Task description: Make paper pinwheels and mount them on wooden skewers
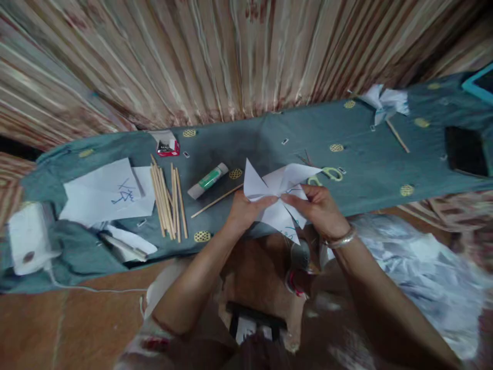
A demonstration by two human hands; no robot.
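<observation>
A white paper pinwheel (269, 180) with blue pen marks is held up over the front edge of the cloth-covered table. My left hand (248, 208) grips its left side, thumb pressed close to the centre. On the other side, my right hand (321, 208) pinches the paper, its thumb also at the middle. Just left of my left hand lies a single wooden stick (215, 200). A glue stick (208, 181) with a green label rests behind it. Scissors (332, 174) with yellow-green handles lie behind the pinwheel, partly covered by it.
Several wooden sticks (166, 200), white paper sheets (103, 192), a small red box (168, 147) and a white device (29, 239) with a cable are on the left. A finished-looking pinwheel (385, 103) on a stick and a dark phone (466, 150) lie right. A curtain (215, 61) hangs behind.
</observation>
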